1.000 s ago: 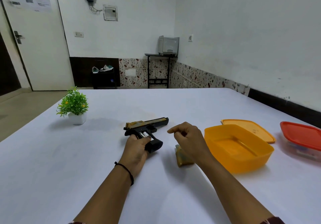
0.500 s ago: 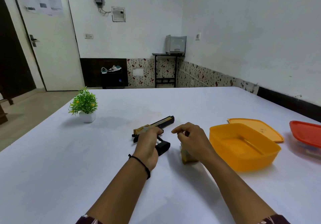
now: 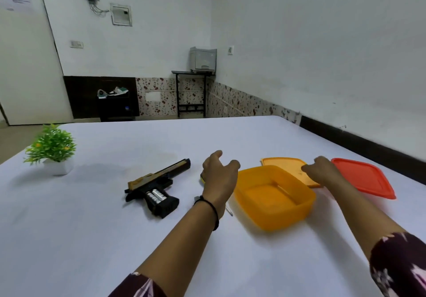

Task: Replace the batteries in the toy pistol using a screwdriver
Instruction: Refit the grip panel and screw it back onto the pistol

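Note:
The black and gold toy pistol (image 3: 159, 185) lies on its side on the white table (image 3: 92, 239). Its grip is uncovered and silver batteries (image 3: 155, 195) show inside. My left hand (image 3: 219, 177) hovers to the right of the pistol, fingers apart, holding nothing. Beneath that wrist a thin screwdriver (image 3: 229, 211) lies on the table, mostly hidden; a yellow bit (image 3: 202, 178) peeks out by the hand. My right hand (image 3: 319, 170) hangs over the orange lid (image 3: 280, 162), fingers loosely curled, empty.
An open orange container (image 3: 273, 198) stands between my two forearms. A clear box with a red lid (image 3: 366, 177) sits at the right table edge. A small potted plant (image 3: 54, 150) stands at the far left.
My left hand let go of the pistol and moved right. My right hand left the spot beside the pistol and moved right, over the orange lid. The camera view turned right.

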